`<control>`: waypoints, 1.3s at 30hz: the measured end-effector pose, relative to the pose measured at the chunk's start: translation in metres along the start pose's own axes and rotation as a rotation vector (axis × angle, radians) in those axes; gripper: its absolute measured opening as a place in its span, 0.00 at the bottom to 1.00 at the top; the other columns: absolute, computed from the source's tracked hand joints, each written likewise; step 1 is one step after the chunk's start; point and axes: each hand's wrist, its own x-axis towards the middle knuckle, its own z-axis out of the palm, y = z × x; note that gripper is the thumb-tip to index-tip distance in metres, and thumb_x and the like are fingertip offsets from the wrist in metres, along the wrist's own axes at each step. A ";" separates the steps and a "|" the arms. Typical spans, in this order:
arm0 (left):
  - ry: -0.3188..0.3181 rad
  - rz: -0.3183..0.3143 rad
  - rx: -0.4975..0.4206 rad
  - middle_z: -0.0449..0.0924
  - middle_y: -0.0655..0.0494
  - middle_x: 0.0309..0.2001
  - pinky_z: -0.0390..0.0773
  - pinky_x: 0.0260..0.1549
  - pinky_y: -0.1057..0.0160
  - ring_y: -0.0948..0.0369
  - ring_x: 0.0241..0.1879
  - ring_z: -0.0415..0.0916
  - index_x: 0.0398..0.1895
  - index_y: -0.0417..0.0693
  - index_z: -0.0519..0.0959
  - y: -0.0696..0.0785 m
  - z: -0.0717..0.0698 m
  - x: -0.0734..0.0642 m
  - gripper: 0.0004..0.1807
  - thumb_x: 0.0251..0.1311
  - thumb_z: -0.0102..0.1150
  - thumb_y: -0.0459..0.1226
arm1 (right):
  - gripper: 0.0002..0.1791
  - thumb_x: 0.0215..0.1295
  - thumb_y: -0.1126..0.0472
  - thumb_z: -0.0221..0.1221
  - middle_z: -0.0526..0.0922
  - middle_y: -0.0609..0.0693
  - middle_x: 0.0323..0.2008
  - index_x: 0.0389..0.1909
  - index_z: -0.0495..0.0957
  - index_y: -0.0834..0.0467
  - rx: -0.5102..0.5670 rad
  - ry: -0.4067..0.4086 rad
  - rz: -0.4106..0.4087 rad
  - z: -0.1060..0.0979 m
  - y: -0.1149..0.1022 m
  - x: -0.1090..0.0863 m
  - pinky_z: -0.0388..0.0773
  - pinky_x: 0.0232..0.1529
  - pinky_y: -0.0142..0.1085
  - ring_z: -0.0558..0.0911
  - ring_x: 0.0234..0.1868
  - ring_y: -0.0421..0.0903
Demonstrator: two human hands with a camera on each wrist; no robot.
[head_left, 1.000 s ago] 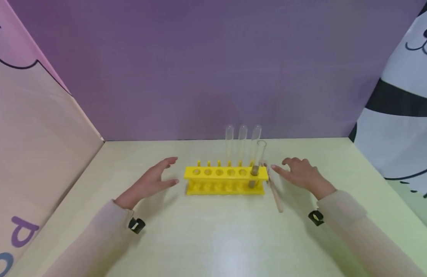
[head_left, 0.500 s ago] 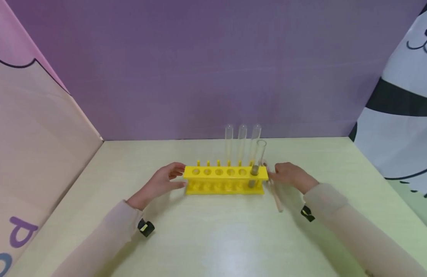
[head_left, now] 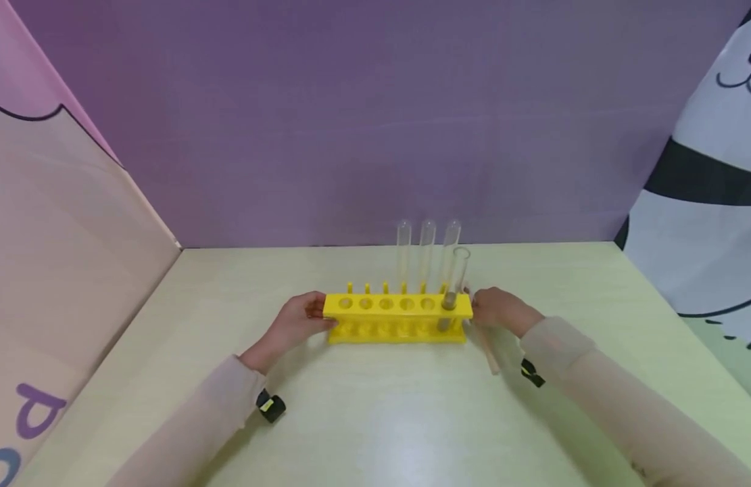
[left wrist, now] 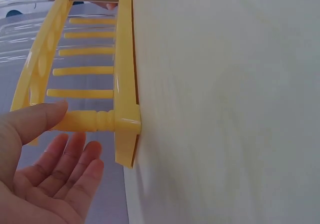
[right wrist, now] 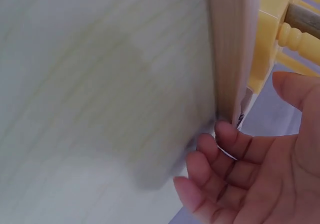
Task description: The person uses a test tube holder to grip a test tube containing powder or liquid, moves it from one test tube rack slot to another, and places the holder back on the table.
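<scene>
A yellow test tube rack (head_left: pixel 385 312) stands on the table, with my left hand (head_left: pixel 293 328) at its left end. In the left wrist view the left thumb (left wrist: pixel 47 115) touches the end post, while the fingers stay spread apart from it. At the rack's right end is my right hand (head_left: pixel 501 311), beside a wooden test tube holder (head_left: pixel 489 355). The right wrist view has loosely bent fingers at the holder's wooden end (right wrist: pixel 230 58) and the thumb (right wrist: pixel 290 86) apart near the rack post. A test tube (head_left: pixel 449 301) with dark contents stands in the rightmost hole.
Three clear test tubes (head_left: pixel 428 243) sit upside down on the rack's rear pegs. Behind the pale table (head_left: pixel 381 412) rises a purple panel (head_left: pixel 375 122). Printed side panels (head_left: pixel 77 223) flank the table.
My left hand has moved right to the rack's left end. The right hand has moved left to its right end, over the wooden holder. The rack stays in place.
</scene>
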 end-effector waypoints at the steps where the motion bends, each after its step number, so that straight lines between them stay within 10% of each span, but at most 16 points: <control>1: 0.004 0.002 0.001 0.79 0.45 0.47 0.79 0.43 0.62 0.55 0.44 0.76 0.50 0.36 0.75 0.000 0.001 0.000 0.19 0.54 0.64 0.29 | 0.21 0.66 0.55 0.48 0.80 0.62 0.43 0.48 0.74 0.68 0.003 -0.003 0.004 0.001 0.000 0.001 0.75 0.44 0.48 0.78 0.39 0.51; 39: 0.017 -0.117 0.074 0.79 0.52 0.49 0.75 0.49 0.58 0.55 0.44 0.72 0.49 0.43 0.77 0.002 0.004 0.005 0.17 0.55 0.65 0.32 | 0.18 0.68 0.57 0.46 0.80 0.60 0.37 0.44 0.75 0.67 -0.076 0.009 0.037 0.009 -0.001 0.002 0.77 0.39 0.46 0.77 0.33 0.50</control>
